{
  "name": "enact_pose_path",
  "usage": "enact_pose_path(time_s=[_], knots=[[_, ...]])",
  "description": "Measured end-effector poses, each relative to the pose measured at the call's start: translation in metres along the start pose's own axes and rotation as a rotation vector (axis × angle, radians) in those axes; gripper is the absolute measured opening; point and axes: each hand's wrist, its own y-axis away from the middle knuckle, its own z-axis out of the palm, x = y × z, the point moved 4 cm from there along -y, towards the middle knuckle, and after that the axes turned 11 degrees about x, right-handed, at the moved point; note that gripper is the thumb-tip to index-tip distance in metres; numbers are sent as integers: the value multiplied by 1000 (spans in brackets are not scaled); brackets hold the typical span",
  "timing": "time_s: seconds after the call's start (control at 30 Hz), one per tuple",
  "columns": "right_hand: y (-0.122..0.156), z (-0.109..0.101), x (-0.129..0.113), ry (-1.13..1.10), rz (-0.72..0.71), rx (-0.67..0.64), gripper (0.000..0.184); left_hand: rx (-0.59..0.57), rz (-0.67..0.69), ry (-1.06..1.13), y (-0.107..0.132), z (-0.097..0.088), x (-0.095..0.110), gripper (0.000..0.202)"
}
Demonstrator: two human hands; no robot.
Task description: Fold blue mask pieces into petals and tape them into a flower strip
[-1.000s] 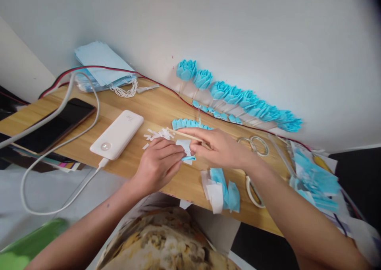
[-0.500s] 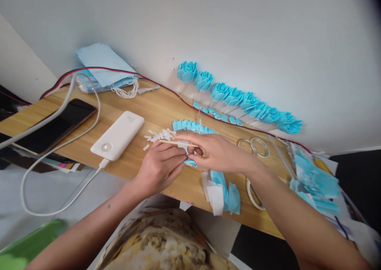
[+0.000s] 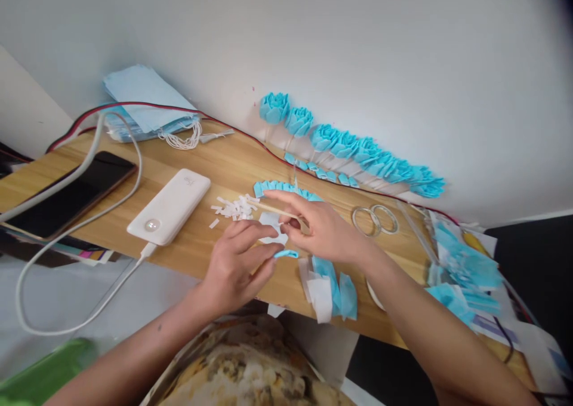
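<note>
My right hand (image 3: 322, 224) holds a thin wooden stick (image 3: 278, 208) in a loose grip, its tip pointing left over the scraps. At the fingertips of my left hand (image 3: 239, 265) is a small folded piece of blue fabric (image 3: 286, 254), pinched by the thumb and a finger. A pale sheet (image 3: 271, 222) lies between the two hands, partly covered by them. Just beyond the fingers is a heap of small white strips (image 3: 235, 207). Behind my right hand runs a row of folded blue pieces (image 3: 277, 186).
Blue fabric flowers on stems (image 3: 329, 136) lean along the wall. On the left are a white power bank (image 3: 172, 206) with a cable, a dark phone (image 3: 76, 191) and stacked face masks (image 3: 143, 98). Tape rolls (image 3: 366, 222) and fabric scraps (image 3: 468, 263) are on the right.
My hands have moved apart: the left one has drawn down from the stick, which stays in my right hand. The folded blue piece shows more plainly. The whole view has shifted slightly.
</note>
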Motion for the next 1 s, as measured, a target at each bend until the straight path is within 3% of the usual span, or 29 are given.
enact_pose_path(time_s=[0.23,0.63,0.83,1.0], knots=[[9,0,-4,50,-49,-7,63,61,-53,-19,1,9,0,20],[23,-1,-4,230,-116,-32,72,105,31,-42,-5,14,6,29],[24,-4,2,80,-24,60,69,122,139,-142,-13,18,5,24],[24,-8,19,-128,92,167,66,121,142,-170,-10,22,-1,19]])
